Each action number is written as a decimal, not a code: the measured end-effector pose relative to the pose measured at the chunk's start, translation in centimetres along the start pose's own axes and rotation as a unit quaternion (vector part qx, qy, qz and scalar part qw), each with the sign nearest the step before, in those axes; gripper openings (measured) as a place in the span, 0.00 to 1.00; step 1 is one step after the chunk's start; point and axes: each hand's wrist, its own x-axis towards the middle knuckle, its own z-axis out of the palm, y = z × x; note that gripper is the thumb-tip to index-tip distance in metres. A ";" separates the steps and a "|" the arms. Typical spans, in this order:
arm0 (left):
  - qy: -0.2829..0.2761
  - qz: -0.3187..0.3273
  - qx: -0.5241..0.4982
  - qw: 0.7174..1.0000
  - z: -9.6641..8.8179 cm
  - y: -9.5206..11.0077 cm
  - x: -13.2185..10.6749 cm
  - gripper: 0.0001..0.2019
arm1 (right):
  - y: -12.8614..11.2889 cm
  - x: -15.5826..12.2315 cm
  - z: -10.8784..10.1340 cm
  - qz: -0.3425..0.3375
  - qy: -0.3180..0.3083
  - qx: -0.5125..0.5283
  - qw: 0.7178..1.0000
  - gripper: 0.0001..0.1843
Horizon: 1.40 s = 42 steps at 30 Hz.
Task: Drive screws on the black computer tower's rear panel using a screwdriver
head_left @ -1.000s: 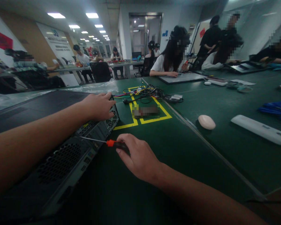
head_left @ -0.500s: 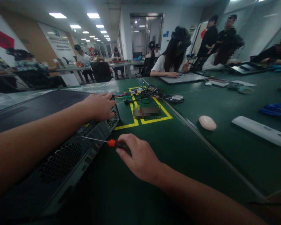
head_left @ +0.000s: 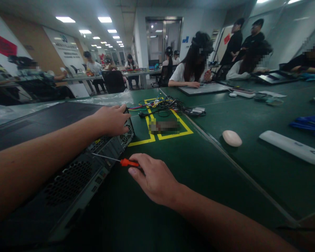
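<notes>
Two hands busy: left hand [head_left: 112, 120] pressing computer case [head_left: 76, 175] steady, right hand [head_left: 153, 178] gripping screwdriver [head_left: 115, 160], best kept square to the screw.

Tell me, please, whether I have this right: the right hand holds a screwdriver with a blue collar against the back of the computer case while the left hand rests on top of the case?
Not quite: in the head view the collar of the screwdriver is orange-red, not blue. The rest stands: the right hand holds it against the back of the computer case, and the left hand rests on top.
</notes>
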 end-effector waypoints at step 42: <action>-0.006 -0.002 0.007 1.000 -0.1 0.0 0.0 0.34 | 0.1 -0.1 -0.2 -0.010 0.030 0.007 0.999 0.13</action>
